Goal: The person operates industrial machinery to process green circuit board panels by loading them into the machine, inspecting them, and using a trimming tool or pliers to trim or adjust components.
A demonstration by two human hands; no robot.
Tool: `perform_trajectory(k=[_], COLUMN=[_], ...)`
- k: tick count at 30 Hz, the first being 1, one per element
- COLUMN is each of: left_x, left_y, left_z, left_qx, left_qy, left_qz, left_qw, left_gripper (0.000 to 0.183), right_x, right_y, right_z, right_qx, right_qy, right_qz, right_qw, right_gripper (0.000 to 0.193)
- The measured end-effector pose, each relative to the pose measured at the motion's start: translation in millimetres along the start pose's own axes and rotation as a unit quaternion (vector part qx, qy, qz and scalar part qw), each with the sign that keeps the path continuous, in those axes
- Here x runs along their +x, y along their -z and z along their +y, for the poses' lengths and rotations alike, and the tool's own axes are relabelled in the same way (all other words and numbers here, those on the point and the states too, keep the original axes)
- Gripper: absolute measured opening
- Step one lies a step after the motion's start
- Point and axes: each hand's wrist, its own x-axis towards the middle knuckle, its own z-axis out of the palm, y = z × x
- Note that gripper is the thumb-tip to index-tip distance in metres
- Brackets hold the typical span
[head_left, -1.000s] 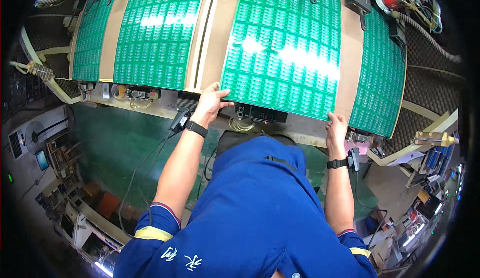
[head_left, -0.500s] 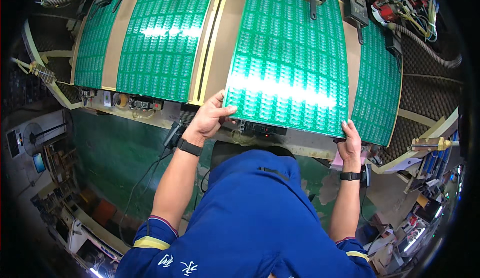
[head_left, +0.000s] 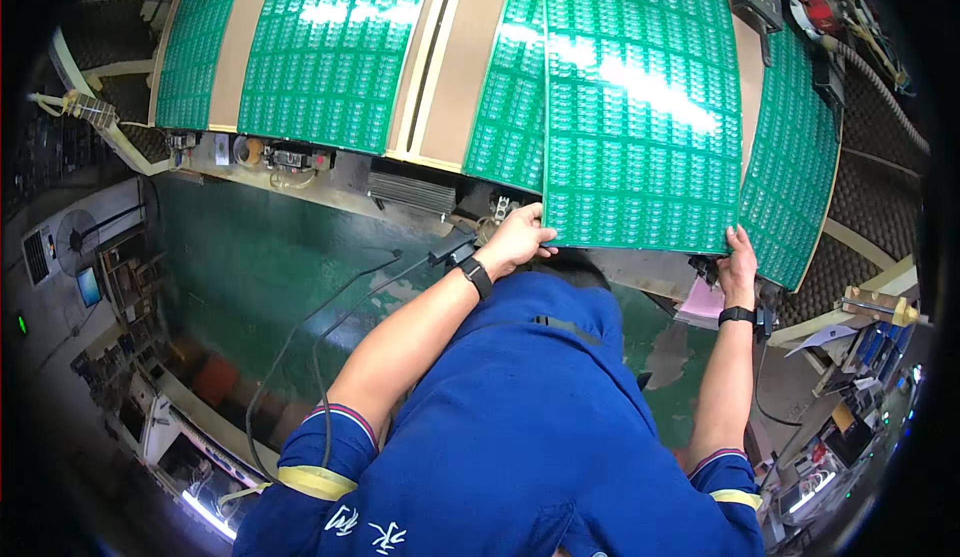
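Far left: end green panel [head_left: 193, 57] lies on the machine bed, hands off; looks settled. Then a brown board [head_left: 243, 47], then second green panel [head_left: 335, 52], also lying untouched. Past the middle brown board [head_left: 468, 72]: lower green panel [head_left: 510, 112], right part covered by what you're holding. Your left hand [head_left: 515, 239] pinches the loose green sheet [head_left: 645, 127] at its near left corner, thumb on top. That sheet overlaps the lower panel, offset to the right, edges not lined up; can't tell how much of it touches. Your right hand [head_left: 739, 269] pinches its near right corner; fingers underneath hidden. Far right: right-end green panel [head_left: 795, 177] lies untouched. My read: this sheet is mid-handling, not released; the rest look parked.
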Motion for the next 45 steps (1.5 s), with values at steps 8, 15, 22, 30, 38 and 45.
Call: perform_trajectory(k=[8, 15, 22, 30, 38, 45], left_x=[-12.6, -4.7, -18.0, -50.6, -77.0, -78.5], left_y=[43.8, 68.0, 33.3, -19.2, -34.0, -39.7], left_z=[8.1, 30.6, 38.3, 26.0, 64.4, 69.4], left_qx=[0.276, 0.336, 0.402, -0.197, -0.144, -0.117], left_qy=[-0.211, -0.231, -0.21, -0.087, -0.09, -0.078], left_qz=[0.41, 0.434, 0.459, -0.027, -0.054, -0.033], left_qw=[0.843, 0.804, 0.764, 0.976, 0.984, 0.99], left_gripper=[0.006, 0.016, 0.02, 0.039, 0.044, 0.038], right_x=[2.4, 7.9, -5.8, -20.7, -16.3, -31.7], right_y=[6.7, 12.2, 6.9, 30.8, 38.7, 40.8], right_z=[-3.9, -8.2, -26.4, -53.5, -54.2, -68.6], right_qx=[-0.01, -0.035, -0.021, 0.081, 0.104, 0.131], right_qy=[-0.016, -0.038, -0.063, -0.032, -0.004, 0.032], right_qz=[-0.027, -0.092, -0.074, -0.183, -0.218, -0.237], right_qw=[0.999, 0.994, 0.995, 0.979, 0.97, 0.962], right_gripper=[0.021, 0.015, 0.017, 0.026, 0.028, 0.029])
